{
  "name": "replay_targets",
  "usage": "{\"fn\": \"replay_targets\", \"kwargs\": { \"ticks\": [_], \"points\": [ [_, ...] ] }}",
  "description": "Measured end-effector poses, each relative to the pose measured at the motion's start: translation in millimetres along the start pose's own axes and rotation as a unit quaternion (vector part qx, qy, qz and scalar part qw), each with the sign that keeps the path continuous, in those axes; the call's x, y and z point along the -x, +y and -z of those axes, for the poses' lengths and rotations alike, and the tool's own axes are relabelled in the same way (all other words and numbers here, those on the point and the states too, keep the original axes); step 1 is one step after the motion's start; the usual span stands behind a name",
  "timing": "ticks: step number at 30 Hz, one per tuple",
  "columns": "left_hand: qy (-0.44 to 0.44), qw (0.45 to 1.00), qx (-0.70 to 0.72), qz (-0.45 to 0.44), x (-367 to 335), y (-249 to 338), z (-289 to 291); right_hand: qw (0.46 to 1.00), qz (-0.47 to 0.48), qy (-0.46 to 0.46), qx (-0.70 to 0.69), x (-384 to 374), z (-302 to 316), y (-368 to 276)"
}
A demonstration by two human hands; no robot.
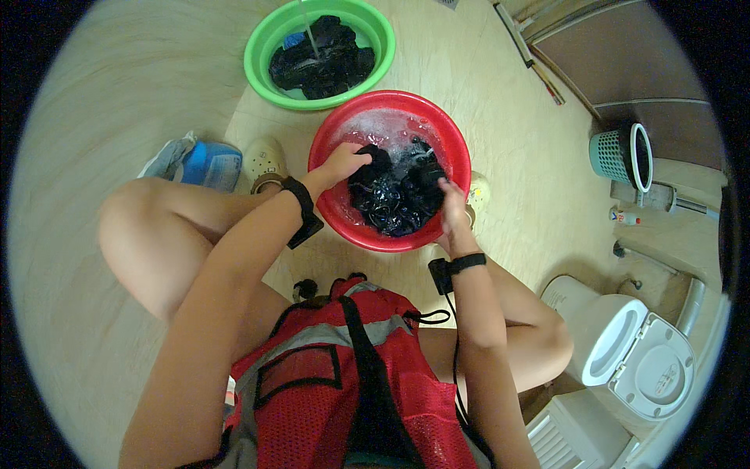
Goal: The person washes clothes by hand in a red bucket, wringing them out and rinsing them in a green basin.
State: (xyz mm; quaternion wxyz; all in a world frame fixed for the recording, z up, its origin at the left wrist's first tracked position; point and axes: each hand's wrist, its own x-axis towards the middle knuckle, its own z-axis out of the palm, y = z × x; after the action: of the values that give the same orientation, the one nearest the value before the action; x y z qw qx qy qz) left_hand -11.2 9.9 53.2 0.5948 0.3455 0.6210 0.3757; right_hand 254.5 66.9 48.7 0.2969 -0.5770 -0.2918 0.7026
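Note:
A red basin (458,139) of sudsy water stands on the floor between my feet. Wet black clothing (398,195) lies bunched inside it, partly under the water. At the basin's left side my left hand (346,162) pinches a fold of that clothing, its fingers closed. My right hand (453,207) is at the right rim, fingers curled against the edge of the cloth; its grip seems closed on the fabric. Both wrists wear black straps with small boxes. A cable runs along my right forearm.
Beyond stands a green basin (254,66) with dark clothing (328,59), a thin water stream falling in. A blue-and-white package (209,166) sits left, near my shoe (264,160). To the right are a mesh basket (607,155), a bottle (625,218), a toilet (617,340) and a long-handled tool (519,43).

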Motion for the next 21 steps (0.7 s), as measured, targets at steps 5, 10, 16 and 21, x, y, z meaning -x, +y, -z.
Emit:
{"fn": "replay_targets", "kwargs": {
  "ticks": [5,10,16,21],
  "points": [
    [-0.037,0.998,0.035,-0.028,34,62,10,0.988,-0.038,-0.122,-0.089,56,-45,-81],
    [-0.11,0.993,-0.017,-0.042,75,165,-14,0.953,0.228,-0.156,0.125,106,-71,-144],
    [-0.16,0.984,0.071,-0.032,115,240,-31,0.815,0.392,-0.25,0.344,156,-100,-177],
    [-0.18,0.969,0.154,-0.066,118,252,-42,0.772,0.468,-0.137,0.407,158,-108,-183]
  ]
}}
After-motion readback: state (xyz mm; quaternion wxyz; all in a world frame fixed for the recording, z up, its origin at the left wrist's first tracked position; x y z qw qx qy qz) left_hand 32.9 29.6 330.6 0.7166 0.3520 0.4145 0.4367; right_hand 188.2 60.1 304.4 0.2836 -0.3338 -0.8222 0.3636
